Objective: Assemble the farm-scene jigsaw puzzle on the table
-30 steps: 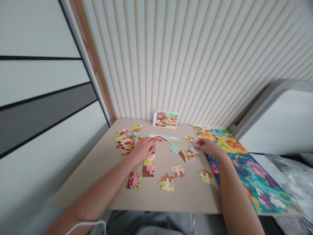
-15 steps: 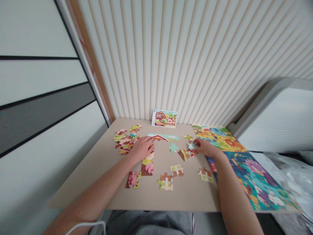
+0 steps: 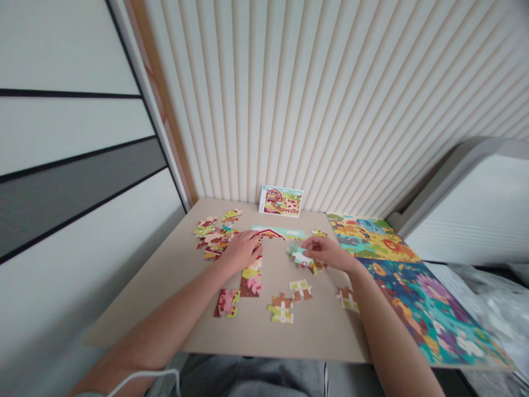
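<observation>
Right hand (image 3: 326, 252) pinches pale-blue-and-white card jigsaw piece (image 3: 303, 257); left hand (image 3: 242, 249) loosely spread over multicoloured joined strip (image 3: 252, 278). Likely fitting; alignment needed next.

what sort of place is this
Perhaps a small activity corner indoors, though home or classroom is unclear: a flat beige tabletop bears colourful interlocking puzzle pieces, with a cream vertically pleated partition behind it.

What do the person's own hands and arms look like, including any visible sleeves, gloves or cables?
The left hand and right hand wear no gloves, and no ring or watch can be made out. The left forearm and right forearm are bare. A thin, white, curved cable crosses the left one near the bottom edge.
</observation>
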A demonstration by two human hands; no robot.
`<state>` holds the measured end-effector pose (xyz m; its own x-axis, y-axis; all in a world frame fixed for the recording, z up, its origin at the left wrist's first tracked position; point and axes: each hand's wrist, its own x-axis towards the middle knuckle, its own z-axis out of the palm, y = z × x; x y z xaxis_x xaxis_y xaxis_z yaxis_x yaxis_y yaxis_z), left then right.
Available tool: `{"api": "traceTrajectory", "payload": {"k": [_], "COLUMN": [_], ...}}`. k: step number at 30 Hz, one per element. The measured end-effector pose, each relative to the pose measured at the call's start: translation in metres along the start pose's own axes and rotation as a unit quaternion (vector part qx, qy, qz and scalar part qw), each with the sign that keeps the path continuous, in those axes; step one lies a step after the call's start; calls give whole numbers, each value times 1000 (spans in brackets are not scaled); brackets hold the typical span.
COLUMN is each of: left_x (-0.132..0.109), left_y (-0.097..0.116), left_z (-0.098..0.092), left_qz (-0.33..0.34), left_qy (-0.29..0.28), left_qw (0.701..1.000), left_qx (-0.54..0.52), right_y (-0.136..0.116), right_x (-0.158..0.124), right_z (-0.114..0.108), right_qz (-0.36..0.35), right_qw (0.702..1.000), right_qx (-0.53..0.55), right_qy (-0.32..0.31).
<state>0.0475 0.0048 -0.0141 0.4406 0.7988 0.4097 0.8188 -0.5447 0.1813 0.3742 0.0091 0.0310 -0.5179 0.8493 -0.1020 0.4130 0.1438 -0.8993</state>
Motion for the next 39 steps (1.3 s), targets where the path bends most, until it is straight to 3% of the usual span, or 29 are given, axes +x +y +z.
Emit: {"api": "traceTrajectory", "payload": {"k": [2, 4, 7, 9, 12, 17, 20, 23, 26, 28, 30, 34, 39], "left_x": [0, 0, 0, 0, 0, 0, 0, 0, -1, -1, -2, -1, -1], "left_y": [0, 0, 0, 0, 1, 0, 0, -1, -1, 0, 1, 1, 0], "left_z": [0, 1, 1, 1, 0, 1, 2, 2, 1, -1, -2, -1, 0], "left_qz": [1, 3, 4, 6, 5, 8, 8, 5, 6, 5, 3, 2, 5], "left_qy": [1, 0, -1, -2, -3, -3, -2, -1, 0, 1, -2, -7, -4], "left_qw": [1000, 1000, 1000, 1000, 1000, 1000, 1000, 1000, 1000, 1000, 1000, 1000, 1000], "left_qx": [-5, -5, 3, 6, 4, 3, 2, -3, -5, -4, 1, 7, -6], "right_y": [-6, -8, 1, 16, 43, 68, 60, 42, 24, 15, 7, -4, -7], "right_x": [3, 7, 13, 16, 19, 21, 18, 4, -18, -28, -29, -8, 13], "right_z": [17, 26, 19, 4, -21, -41, -42, -46, -52, -52, -46, -12, 31], "right_qz": [-11, -36, -51, -30, 33, 86, 101, 70, 48, 66, 76, 19, -30], "right_qw": [999, 995, 967, 922, 862, 862, 855, 887, 950, 962, 953, 924, 895], "right_qx": [-23, -86, -236, -339, -425, -432, -434, -386, -282, -262, -294, -358, -429], "right_qy": [-44, -42, 80, 187, 274, 251, 265, 245, 123, 25, 17, 134, 116]}}
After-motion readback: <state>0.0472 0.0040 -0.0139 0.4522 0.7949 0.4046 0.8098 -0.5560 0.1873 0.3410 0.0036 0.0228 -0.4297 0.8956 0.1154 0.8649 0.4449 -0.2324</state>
